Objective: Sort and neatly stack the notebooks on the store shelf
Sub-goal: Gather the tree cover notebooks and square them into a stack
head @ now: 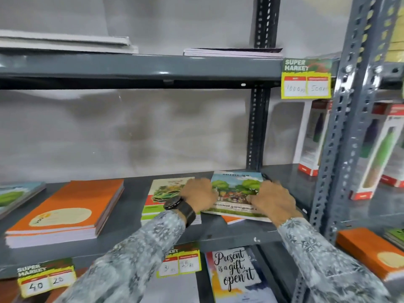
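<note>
On the grey middle shelf [135, 213] a notebook with trees and children on its cover [235, 186] lies at the right, atop an orange notebook [232, 219] whose corner pokes out below. My left hand [200, 194], with a dark wristwatch, grips its left edge. My right hand [272, 200] grips its right edge. Just left of it lies a stack with a green car cover [161, 193], partly hidden by my left wrist. A thick stack of orange notebooks [65, 211] sits further left.
Another tree-cover stack [15, 195] pokes in at the far left. Thin stacks lie on the upper shelf [140, 68]. Boxed bottles [380, 158] stand beyond the slotted upright [341, 149]. Below are price tags [179, 263], a "Present is a gift" notebook [236, 274] and orange notebooks [371, 252].
</note>
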Demonstrator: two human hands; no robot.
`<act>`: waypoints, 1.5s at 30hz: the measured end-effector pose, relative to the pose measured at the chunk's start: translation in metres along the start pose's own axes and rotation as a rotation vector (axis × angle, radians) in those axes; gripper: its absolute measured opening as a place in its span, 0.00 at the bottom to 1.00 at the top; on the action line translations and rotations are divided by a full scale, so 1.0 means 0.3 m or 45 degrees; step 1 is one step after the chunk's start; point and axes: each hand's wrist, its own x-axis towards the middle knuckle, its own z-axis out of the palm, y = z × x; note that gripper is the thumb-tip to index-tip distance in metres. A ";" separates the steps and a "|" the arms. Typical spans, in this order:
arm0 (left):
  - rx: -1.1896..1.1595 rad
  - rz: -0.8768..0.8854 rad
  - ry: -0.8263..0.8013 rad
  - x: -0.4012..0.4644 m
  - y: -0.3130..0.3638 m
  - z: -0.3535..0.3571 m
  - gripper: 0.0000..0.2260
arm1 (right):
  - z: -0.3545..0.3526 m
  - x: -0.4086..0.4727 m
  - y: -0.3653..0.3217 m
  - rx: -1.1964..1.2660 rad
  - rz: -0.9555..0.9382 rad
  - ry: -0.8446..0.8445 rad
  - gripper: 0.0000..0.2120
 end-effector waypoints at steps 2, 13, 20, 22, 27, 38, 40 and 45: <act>0.232 -0.072 -0.081 0.034 0.052 0.035 0.16 | -0.003 0.000 0.059 0.032 0.063 -0.110 0.17; 0.032 -0.278 -0.114 0.105 0.068 0.009 0.13 | 0.001 0.049 0.184 0.978 0.424 -0.263 0.12; -0.908 -0.220 0.233 0.030 -0.145 -0.049 0.20 | -0.016 -0.032 0.042 1.453 0.340 -0.179 0.06; -1.035 -0.143 0.358 -0.030 -0.257 -0.084 0.23 | 0.003 -0.053 -0.059 1.548 0.260 -0.166 0.10; -1.322 -0.126 0.633 -0.175 -0.624 -0.228 0.15 | 0.086 -0.149 -0.424 1.697 0.014 -0.229 0.16; -1.207 -0.371 0.941 -0.623 -1.582 -0.622 0.18 | 0.377 -0.558 -1.410 1.685 -0.255 -0.704 0.12; -1.113 -0.420 1.008 -0.671 -1.711 -0.656 0.15 | 0.428 -0.619 -1.541 1.663 -0.256 -0.772 0.11; -0.726 -0.663 1.099 -0.764 -1.946 -0.708 0.13 | 0.550 -0.718 -1.822 1.507 -0.263 -0.837 0.11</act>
